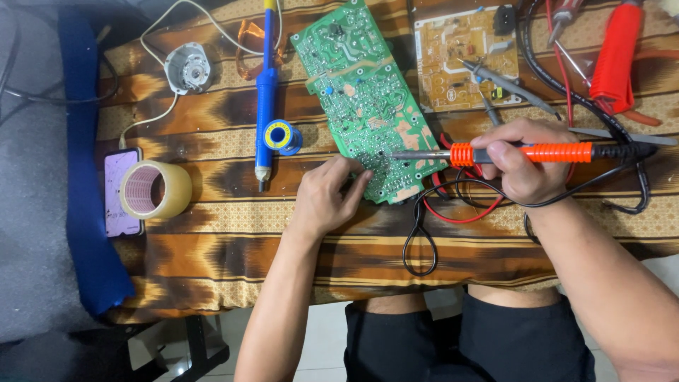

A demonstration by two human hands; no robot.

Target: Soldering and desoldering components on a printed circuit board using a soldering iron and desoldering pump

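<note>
Nearest, the person's knees in black shorts (495, 339) show below the table edge, with both forearms reaching up over a brown patterned cloth (233, 240). Just beyond, a loop of black cable (419, 244) lies on the cloth beside a red wire (467, 216). On the left hand (327, 194) the fingers are curled together, their tips pressing the near edge of the green board (361, 99), which lies tilted across the middle of the table, solder side up. Level with it, the right hand (520, 163) is clamped around the orange grip of a soldering iron (523, 153), held level, its metal tip resting on the board's near corner close to the left fingertips. To the left, well apart, a tape roll (155, 189) stands partly on a phone (120, 192). Farther on, a blue solder sucker (267, 92) lies just beside the board with a solder spool (281, 136) touching it. Beyond these, a small motor (187, 68) sits at upper left, a tan board (463, 60) with grey probes (506, 85) across it lies behind the right hand, and a red tool handle (617, 53) rests at the far right.
</note>
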